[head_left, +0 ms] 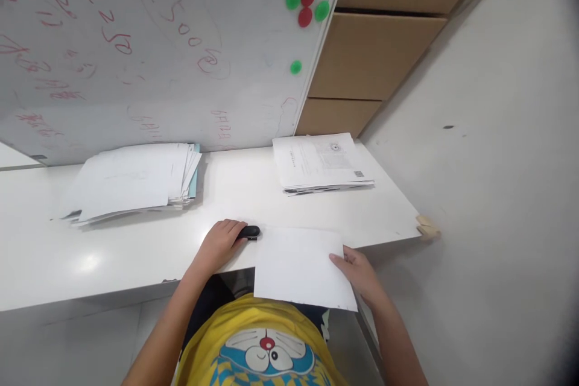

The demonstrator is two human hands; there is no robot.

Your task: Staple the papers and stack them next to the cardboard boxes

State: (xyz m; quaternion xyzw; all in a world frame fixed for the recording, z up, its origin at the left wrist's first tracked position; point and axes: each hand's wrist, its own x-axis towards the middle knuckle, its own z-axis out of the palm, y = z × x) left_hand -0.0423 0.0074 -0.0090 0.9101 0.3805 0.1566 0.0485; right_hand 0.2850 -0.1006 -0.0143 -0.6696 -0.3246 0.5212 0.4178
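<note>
My left hand [221, 245] is wrapped around a black stapler [248, 232] that lies on the white table, its rounded front end pointing right. Just right of that tip, white paper [301, 268] reaches over the table's front edge. Its right side is pinched in my right hand [355, 268], thumb on top and fingers underneath. Whether it is one sheet or several I cannot tell. A narrow gap seems to part the stapler's tip from the paper's upper left corner.
An uneven stack of papers [131, 184] lies at the table's back left, and a neater printed stack [321, 163] at the back right. Behind them leans a whiteboard [181, 102] with red writing and round magnets. Cardboard boxes [362, 54] and a wall [488, 151] bound the right side.
</note>
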